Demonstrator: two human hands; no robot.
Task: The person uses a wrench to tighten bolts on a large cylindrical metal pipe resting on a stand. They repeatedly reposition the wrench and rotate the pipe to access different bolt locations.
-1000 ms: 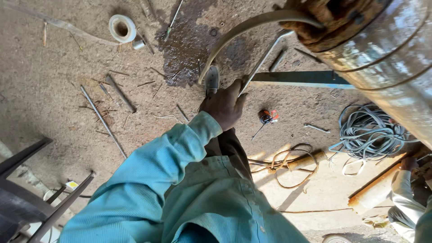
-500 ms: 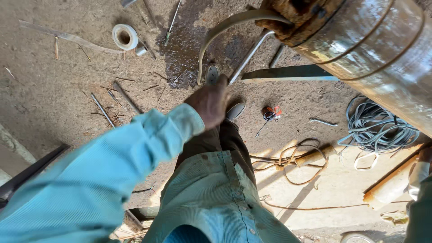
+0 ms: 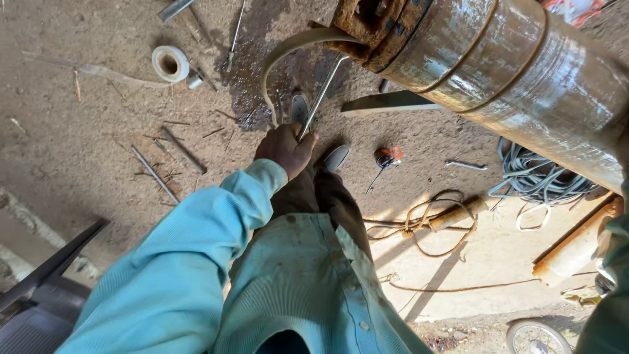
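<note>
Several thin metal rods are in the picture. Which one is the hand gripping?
The left hand grips the shiny slanted rod that runs up to the rusty end of the big cylinder. The other rods lie loose on the dirt floor, left of the hand.

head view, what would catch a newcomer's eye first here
The big rusty metal cylinder fills the upper right, with a curved pale hose and a thin metal rod coming off its end. Below them, at centre, the left hand in a turquoise sleeve grips the rod's lower end above the dirt floor. A white tape roll lies upper left.
</note>
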